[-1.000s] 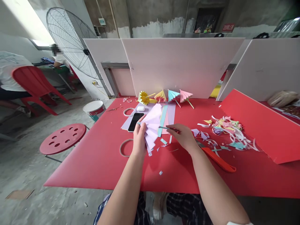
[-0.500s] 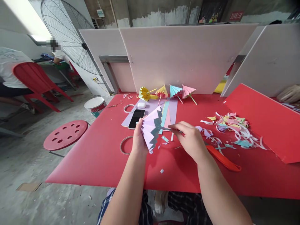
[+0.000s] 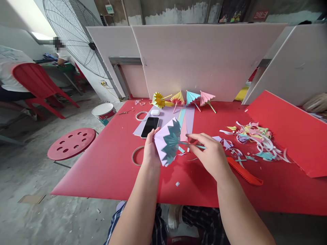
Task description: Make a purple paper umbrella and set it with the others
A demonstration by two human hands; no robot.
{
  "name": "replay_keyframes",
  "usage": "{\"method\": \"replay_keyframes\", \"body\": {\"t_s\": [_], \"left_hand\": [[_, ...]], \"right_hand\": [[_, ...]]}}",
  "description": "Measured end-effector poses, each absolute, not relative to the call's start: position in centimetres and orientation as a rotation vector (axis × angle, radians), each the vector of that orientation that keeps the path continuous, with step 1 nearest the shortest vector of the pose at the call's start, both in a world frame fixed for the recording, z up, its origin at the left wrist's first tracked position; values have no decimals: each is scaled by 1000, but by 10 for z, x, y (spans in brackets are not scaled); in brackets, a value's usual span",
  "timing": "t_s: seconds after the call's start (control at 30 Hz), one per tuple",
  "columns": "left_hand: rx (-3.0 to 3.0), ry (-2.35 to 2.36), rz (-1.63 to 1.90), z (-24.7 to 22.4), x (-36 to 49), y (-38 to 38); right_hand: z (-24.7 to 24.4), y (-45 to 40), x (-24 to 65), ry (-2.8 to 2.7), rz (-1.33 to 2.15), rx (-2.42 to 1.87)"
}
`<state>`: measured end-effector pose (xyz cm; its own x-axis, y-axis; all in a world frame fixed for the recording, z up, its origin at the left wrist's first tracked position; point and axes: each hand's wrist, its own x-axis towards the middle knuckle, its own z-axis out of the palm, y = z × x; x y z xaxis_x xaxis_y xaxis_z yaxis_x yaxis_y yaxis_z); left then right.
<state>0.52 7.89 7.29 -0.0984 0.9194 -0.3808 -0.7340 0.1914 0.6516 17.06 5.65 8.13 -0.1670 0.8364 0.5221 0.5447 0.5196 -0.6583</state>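
Note:
A paper umbrella [image 3: 171,144], lilac outside with a teal pleated inner fan, is held above the red table [image 3: 107,170]. My left hand [image 3: 151,149] is closed around the lilac canopy's left edge. Its thin teal stick points right, and my right hand [image 3: 206,148] pinches it between thumb and fingers. Behind the hands lie a black phone [image 3: 150,127], lilac paper sheets [image 3: 189,119] and a white earbud case [image 3: 155,112]. A roll of tape [image 3: 136,156] rests left of my left hand. Close to my right forearm lies an orange-red utility knife [image 3: 245,172].
Several finished paper umbrellas [image 3: 192,98] stand along the back edge. Paper scraps [image 3: 258,139] are heaped at the right, beside a red board [image 3: 288,132]. A white cable coil [image 3: 142,116] lies at back left. On the floor stand a red stool [image 3: 71,143] and a bucket [image 3: 103,112].
The umbrella has turned so its teal inside faces me more, and the stick shows more clearly. Both hands keep their hold. The view has shifted slightly.

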Motion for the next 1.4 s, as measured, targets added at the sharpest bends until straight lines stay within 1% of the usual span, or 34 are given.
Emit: {"method": "replay_keyframes", "body": {"t_s": [0.1,0.2,0.37,0.47,0.57,0.63,0.7,0.77,0.8,0.87,1.03,1.17,1.3,1.4], "left_hand": [[228,924,1433,73,6,78],[249,901,1469,71,6,78],[492,678,1595,72,6,75],[590,678,1627,71,6,73],[563,872,1768,64,4,71],[581,1053,1840,60,3,69],[775,1153,1684,58,6,64],[1022,1126,1344,60,13,58],[1097,1092,1190,62,17,55],[1156,1021,1007,65,26,50],[1197,937,904,61,38,49],[1252,968,882,55,37,51],[1312,988,857,54,36,49],[1317,1009,860,55,36,49]], "right_hand": [[79,53,172,-1812,306,-1195],[78,52,174,-1869,366,-1248],[73,52,185,-1807,766,-1440],[65,54,194,-1700,1076,-1460],[57,60,195,-1383,1328,-1307],[55,66,190,-1050,1400,-1092],[54,72,181,-765,1433,-887],[54,78,171,-605,1478,-776],[54,79,166,-564,1496,-756],[53,81,159,-538,1522,-784],[51,78,152,-604,1497,-910],[50,81,156,-693,1488,-895],[49,85,159,-650,1431,-857],[49,83,158,-754,1375,-899]]}}
